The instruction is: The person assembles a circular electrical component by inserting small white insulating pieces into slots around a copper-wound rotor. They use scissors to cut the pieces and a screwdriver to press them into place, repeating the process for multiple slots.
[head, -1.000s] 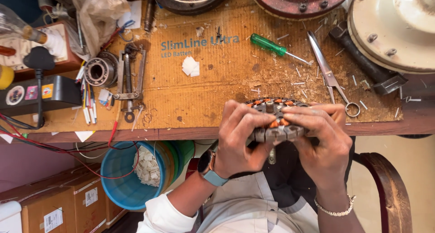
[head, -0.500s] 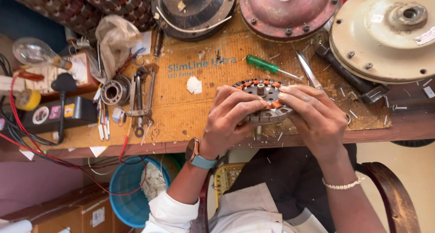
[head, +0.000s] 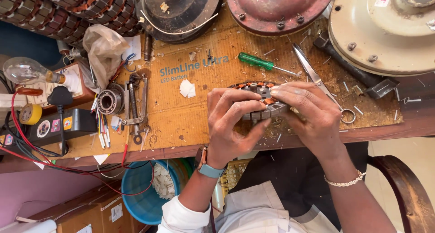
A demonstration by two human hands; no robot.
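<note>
Since the earlier frames, both hands have carried the wound stator core (head: 263, 99) up from the near edge of the counter (head: 190, 124) and further onto the cardboard sheet (head: 181, 110). It now rests low over the cardboard, between the two palms. Left hand (head: 231, 124) wraps the core's left side, fingers curled over the top — a clenched grip on the metal ring. Right hand (head: 312, 115) closes on the right side, its fingertips (head: 276, 93) pressing on the orange-wrapped windings along the upper rim. How firmly the thumbs bear underneath cannot be told.

Just behind the core lies a green-handled screwdriver (head: 256, 62), and a pair of scissors (head: 319, 81) runs beside the right hand, its ring handle near the wrist. Left of the hands sit a bearing (head: 110, 99) and a puller tool (head: 134, 107). A cream motor cover (head: 385, 29) and a red one (head: 278, 6) stand at the far edge. Below the counter's lip — a blue bucket (head: 142, 192).
</note>
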